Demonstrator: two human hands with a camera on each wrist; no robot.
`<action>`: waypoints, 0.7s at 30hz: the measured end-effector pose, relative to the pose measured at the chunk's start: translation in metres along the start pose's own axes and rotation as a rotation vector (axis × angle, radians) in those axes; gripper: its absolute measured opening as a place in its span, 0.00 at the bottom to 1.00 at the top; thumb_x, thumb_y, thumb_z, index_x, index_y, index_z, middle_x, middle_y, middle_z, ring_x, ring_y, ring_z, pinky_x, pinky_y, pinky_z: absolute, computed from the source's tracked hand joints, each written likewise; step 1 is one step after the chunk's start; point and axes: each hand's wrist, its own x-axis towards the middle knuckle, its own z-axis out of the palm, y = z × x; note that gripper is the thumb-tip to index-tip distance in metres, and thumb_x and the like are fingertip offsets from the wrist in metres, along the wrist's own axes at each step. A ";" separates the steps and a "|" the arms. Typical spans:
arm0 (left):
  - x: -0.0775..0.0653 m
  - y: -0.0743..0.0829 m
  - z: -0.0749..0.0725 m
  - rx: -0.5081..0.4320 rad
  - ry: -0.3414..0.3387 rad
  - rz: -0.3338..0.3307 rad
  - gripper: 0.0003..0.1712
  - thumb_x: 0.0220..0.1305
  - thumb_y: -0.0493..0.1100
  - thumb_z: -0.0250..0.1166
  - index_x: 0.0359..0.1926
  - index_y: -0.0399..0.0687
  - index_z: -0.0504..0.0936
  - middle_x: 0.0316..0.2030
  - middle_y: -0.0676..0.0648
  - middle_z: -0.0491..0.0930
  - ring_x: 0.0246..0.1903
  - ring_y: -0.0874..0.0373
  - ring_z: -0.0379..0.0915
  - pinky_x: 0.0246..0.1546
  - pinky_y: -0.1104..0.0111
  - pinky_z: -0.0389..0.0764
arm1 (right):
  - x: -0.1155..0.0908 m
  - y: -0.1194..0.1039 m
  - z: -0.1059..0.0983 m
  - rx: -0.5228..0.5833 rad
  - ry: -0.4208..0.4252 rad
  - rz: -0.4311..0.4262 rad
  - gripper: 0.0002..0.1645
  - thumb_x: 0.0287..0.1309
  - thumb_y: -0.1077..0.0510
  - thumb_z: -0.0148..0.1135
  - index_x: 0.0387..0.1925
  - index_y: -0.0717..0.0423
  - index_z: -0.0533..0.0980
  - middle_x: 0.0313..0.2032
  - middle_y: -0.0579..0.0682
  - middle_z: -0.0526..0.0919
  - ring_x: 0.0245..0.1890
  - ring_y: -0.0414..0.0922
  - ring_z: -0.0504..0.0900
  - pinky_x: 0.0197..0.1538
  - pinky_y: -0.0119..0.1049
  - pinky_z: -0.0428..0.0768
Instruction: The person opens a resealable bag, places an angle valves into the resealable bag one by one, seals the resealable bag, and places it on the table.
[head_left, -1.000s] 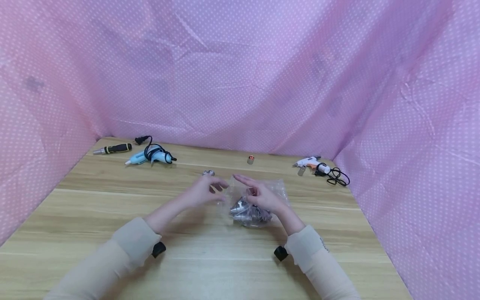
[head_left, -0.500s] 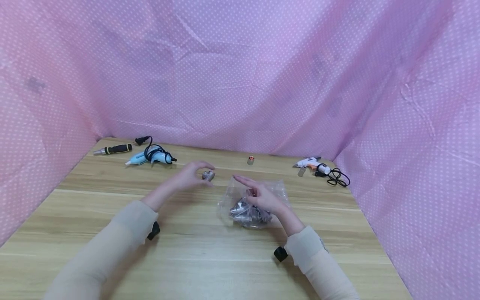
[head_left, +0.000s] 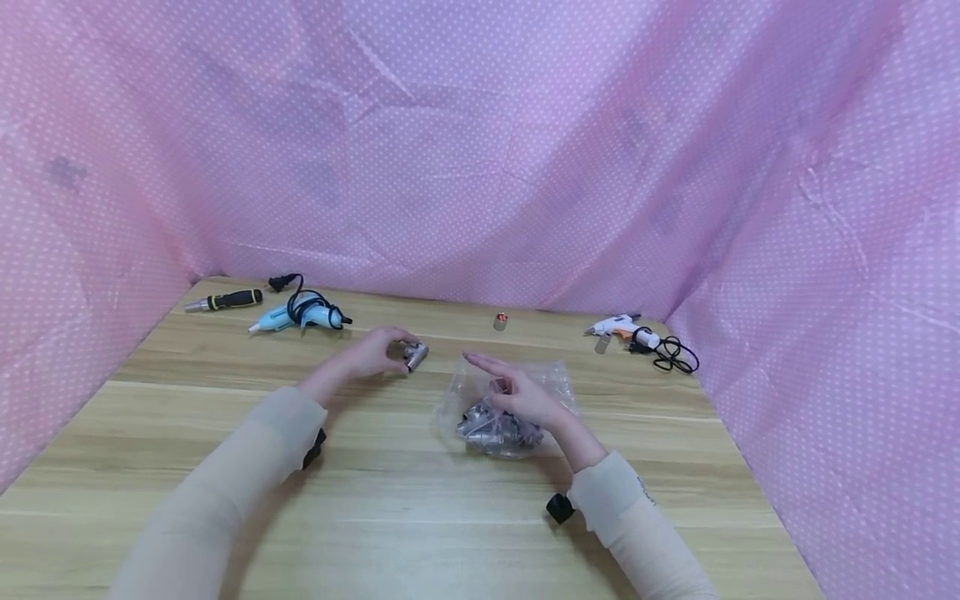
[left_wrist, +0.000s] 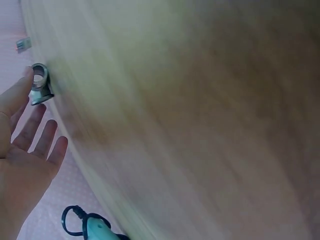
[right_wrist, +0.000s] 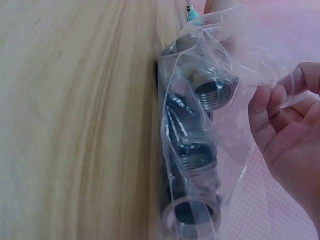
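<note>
My left hand reaches over the table's middle and pinches a small silver pipe fitting, T-shaped in the head view. In the left wrist view the thumb lies against this threaded fitting, while the other fingers stay extended. A clear plastic bag lies to the right, with several metal threaded fittings inside. At the bag's upper edge, my right hand pinches the film between thumb and fingers, its index finger pointing outward. The right wrist view shows the bag's mouth held up by this hand.
A screwdriver and a light blue glue gun with black cord lie at the back left. A small metal cylinder with a reddish top stands at the back. A white glue gun lies at the back right. Pink dotted cloth surrounds the table.
My left hand has moved left from beside the bag to the pipe fitting and taken hold of it; the fitting has turned slightly. The right hand has stayed at the bag.
</note>
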 end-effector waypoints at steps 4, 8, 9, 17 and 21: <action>0.001 -0.003 0.001 -0.012 -0.003 -0.007 0.31 0.53 0.36 0.70 0.59 0.38 0.72 0.55 0.36 0.74 0.55 0.42 0.70 0.59 0.50 0.70 | 0.000 0.000 0.000 0.002 0.001 -0.018 0.39 0.56 0.75 0.50 0.70 0.61 0.55 0.71 0.58 0.56 0.16 0.34 0.61 0.22 0.25 0.69; 0.002 -0.005 0.002 -0.028 0.000 -0.024 0.29 0.53 0.37 0.70 0.57 0.39 0.73 0.54 0.37 0.75 0.55 0.43 0.70 0.59 0.51 0.70 | -0.001 -0.001 0.000 0.007 0.005 -0.007 0.40 0.56 0.75 0.50 0.70 0.61 0.55 0.71 0.59 0.55 0.18 0.34 0.62 0.24 0.26 0.70; 0.003 -0.006 0.002 -0.032 0.002 -0.027 0.29 0.53 0.37 0.70 0.57 0.39 0.74 0.54 0.37 0.76 0.55 0.43 0.71 0.60 0.52 0.70 | -0.001 -0.001 0.000 0.004 0.007 -0.003 0.40 0.56 0.75 0.51 0.70 0.61 0.55 0.71 0.59 0.55 0.19 0.34 0.63 0.24 0.26 0.71; 0.004 -0.008 0.001 -0.040 0.017 -0.036 0.28 0.53 0.40 0.71 0.56 0.40 0.75 0.52 0.39 0.77 0.53 0.45 0.73 0.59 0.53 0.71 | -0.001 0.001 0.000 0.015 0.011 0.001 0.39 0.56 0.75 0.50 0.70 0.61 0.55 0.71 0.58 0.55 0.18 0.34 0.63 0.27 0.26 0.71; 0.003 -0.006 0.000 -0.040 0.027 -0.052 0.28 0.54 0.41 0.71 0.56 0.39 0.75 0.53 0.38 0.77 0.54 0.44 0.73 0.58 0.53 0.72 | 0.000 0.001 0.000 0.011 0.008 0.001 0.40 0.55 0.75 0.51 0.70 0.61 0.55 0.71 0.58 0.55 0.18 0.34 0.63 0.25 0.27 0.71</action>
